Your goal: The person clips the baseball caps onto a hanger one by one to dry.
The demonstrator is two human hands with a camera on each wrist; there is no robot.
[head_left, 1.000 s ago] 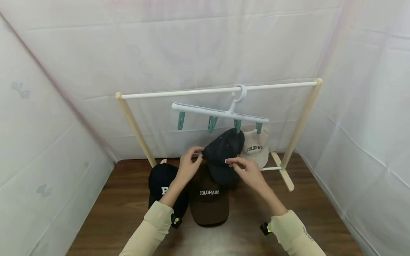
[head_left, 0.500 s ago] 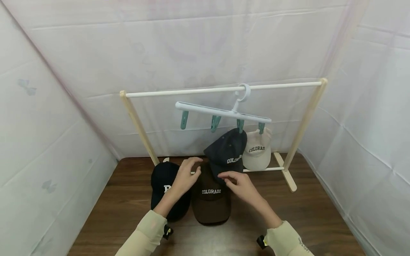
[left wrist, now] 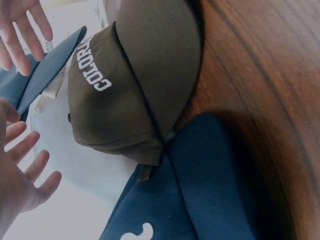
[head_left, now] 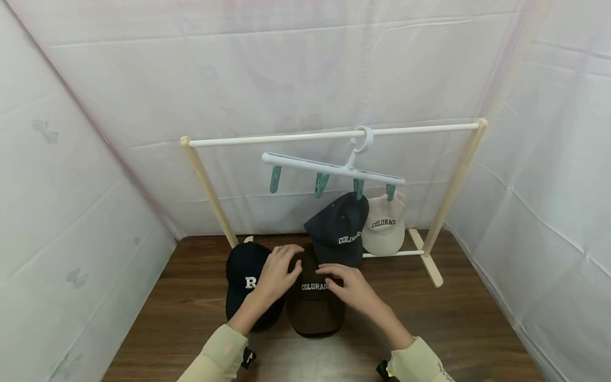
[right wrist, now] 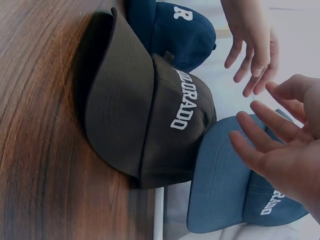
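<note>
Both hands hover over a brown baseball cap point(head_left: 315, 315) lettered COLORADO, which lies on the table with its brim toward me. My left hand point(head_left: 277, 275) is at its left side and my right hand point(head_left: 354, 291) at its right, fingers relaxed and holding nothing. In the right wrist view, air shows between the right hand point(right wrist: 290, 145) and the brown cap point(right wrist: 120, 105). Behind it, a dark navy COLORADO cap point(head_left: 340, 220) hangs tilted from a green clip point(head_left: 358, 189). Beside that hangs a cream COLORADO cap point(head_left: 384, 233), under the rightmost clip point(head_left: 390, 192).
A black-navy cap point(head_left: 238, 265) with a white R lies left of the brown cap, touching it. A white hanger point(head_left: 305, 164) slants from the rack's bar point(head_left: 238, 140); its two left clips point(head_left: 275, 179) hold nothing. Wooden posts point(head_left: 207, 188) flank the rack at the table's back.
Both hands have come away from the hanging navy cap and moved down toward the brown cap. The navy cap stays hanging from its clip, its lettering now uncovered.
</note>
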